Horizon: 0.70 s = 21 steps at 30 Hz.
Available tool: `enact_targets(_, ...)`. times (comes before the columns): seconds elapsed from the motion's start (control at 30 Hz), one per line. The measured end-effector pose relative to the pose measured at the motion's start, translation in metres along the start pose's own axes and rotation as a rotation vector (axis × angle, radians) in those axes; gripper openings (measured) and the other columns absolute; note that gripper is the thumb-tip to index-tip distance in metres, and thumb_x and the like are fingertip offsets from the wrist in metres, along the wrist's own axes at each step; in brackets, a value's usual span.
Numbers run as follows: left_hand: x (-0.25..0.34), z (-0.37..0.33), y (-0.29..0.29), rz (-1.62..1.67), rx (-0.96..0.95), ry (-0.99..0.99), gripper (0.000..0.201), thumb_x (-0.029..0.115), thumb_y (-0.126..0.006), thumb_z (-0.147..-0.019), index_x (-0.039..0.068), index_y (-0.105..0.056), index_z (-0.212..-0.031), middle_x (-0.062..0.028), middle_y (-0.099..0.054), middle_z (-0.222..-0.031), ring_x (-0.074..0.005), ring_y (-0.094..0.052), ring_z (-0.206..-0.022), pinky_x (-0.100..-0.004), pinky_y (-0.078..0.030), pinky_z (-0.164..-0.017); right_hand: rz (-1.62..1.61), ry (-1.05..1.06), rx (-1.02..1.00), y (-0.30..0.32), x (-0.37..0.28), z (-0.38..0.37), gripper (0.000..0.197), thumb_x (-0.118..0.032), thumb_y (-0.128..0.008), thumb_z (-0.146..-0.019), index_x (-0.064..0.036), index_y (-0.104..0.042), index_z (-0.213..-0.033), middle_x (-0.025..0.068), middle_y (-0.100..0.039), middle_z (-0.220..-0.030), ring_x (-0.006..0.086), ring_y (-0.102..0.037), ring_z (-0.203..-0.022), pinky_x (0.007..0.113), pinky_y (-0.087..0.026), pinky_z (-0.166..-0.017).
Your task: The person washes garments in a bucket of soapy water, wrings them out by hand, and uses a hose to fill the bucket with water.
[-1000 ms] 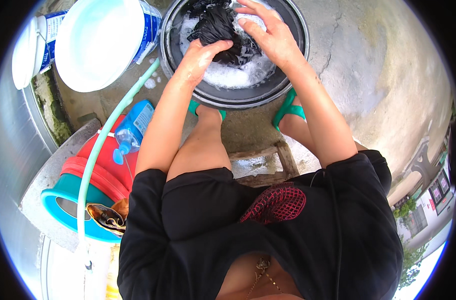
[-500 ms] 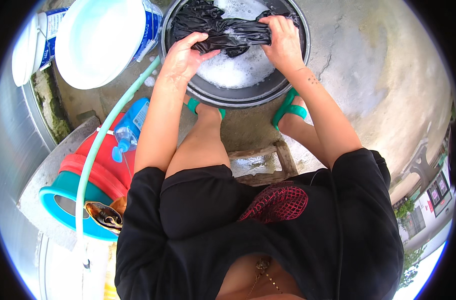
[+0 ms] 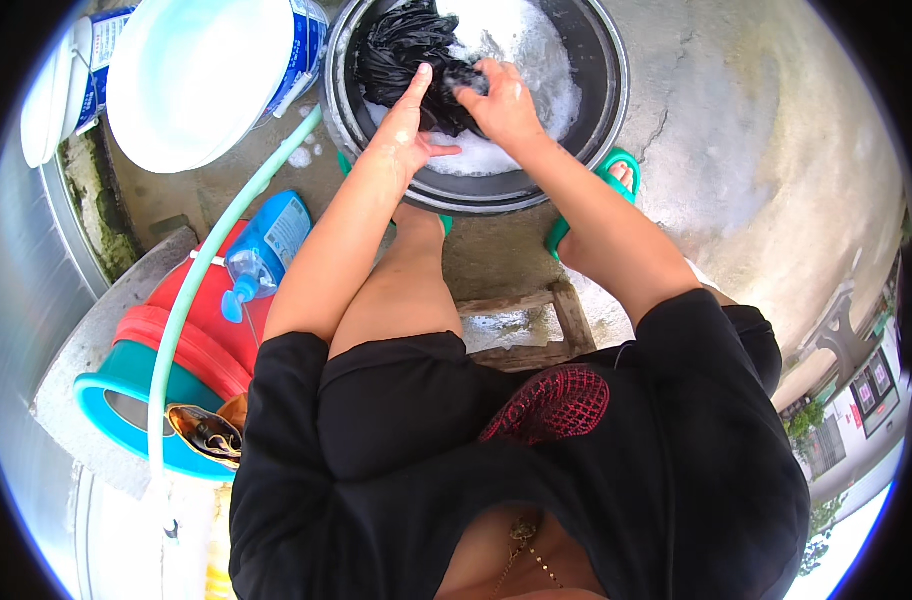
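Note:
Wet black cloth (image 3: pixel 406 45) lies bunched in soapy water in a round dark basin (image 3: pixel 601 130). My left hand (image 3: pixel 406 135) is at the basin's near left, palm turned toward the cloth. Its thumb and one finger stick out, while the other fingers are hidden behind the cloth they hold. My right hand (image 3: pixel 503 105) is closed on a bunched, sudsy part of the same cloth, close beside the left. White foam (image 3: pixel 526 40) spreads over the water to the right of the cloth. What kind of garment it is does not show.
A white-and-blue bucket (image 3: pixel 201 85) stands left of the basin, with another bucket (image 3: pixel 51 95) beyond it. A pale green hose (image 3: pixel 221 230) runs past a blue pump bottle (image 3: pixel 271 245), a red tub (image 3: pixel 181 345) and a teal basin (image 3: pixel 101 400). Green sandals (image 3: pixel 616 165) flank the basin.
The cloth, stretched between my hands before, is now bunched at the left. My right hand has come left and down, nearer my left hand, which has shifted slightly right and lower. The right foot has moved outward.

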<state>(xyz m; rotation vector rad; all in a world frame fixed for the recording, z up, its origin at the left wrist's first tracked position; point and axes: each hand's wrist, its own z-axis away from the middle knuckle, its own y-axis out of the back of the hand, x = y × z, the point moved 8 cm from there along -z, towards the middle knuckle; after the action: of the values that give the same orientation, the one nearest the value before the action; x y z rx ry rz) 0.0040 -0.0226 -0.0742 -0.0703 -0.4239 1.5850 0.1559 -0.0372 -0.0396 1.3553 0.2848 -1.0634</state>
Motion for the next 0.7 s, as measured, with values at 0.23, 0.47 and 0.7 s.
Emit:
enact_targets(0.23,0.033,0.032,-0.052,0.29,-0.84,-0.466,0.038,0.043,-0.057,-0.1,0.009,-0.063,-0.115,-0.0107,-0.067,-0.108,-0.0243,-0.063,-0.108,-0.0398,-0.052,-0.096,0.009,0.439,0.167,0.03,-0.144,0.05,0.033,-0.04,-0.077,-0.078,-0.012,-0.067,-0.092,0.0082,-0.064,-0.091,0.0352,-0.067,-0.072,0.047,-0.057,-0.067)
enact_targets(0.47,0.008,0.014,-0.055,-0.041,-0.164,-0.216,0.032,0.023,-0.066,-0.096,0.003,-0.065,-0.121,-0.0084,-0.068,-0.117,-0.021,-0.066,-0.105,-0.0379,-0.053,-0.091,0.393,0.293,0.171,0.063,-0.018,-0.043,0.028,-0.029,-0.064,-0.09,-0.0117,-0.063,-0.113,0.0182,-0.062,-0.113,0.04,-0.062,-0.102,0.048,-0.053,-0.086)
enact_targets(0.7,-0.01,-0.025,0.034,-0.447,0.261,-0.23,0.082,0.028,-0.08,-0.08,-0.02,-0.041,-0.133,-0.03,-0.045,-0.142,-0.0365,-0.043,-0.135,-0.036,-0.041,-0.106,0.855,0.131,-0.087,0.022,0.04,-0.007,0.056,-0.026,-0.062,-0.093,-0.0237,-0.042,-0.145,0.0167,-0.024,-0.158,0.0415,-0.022,-0.146,0.058,-0.043,-0.106)
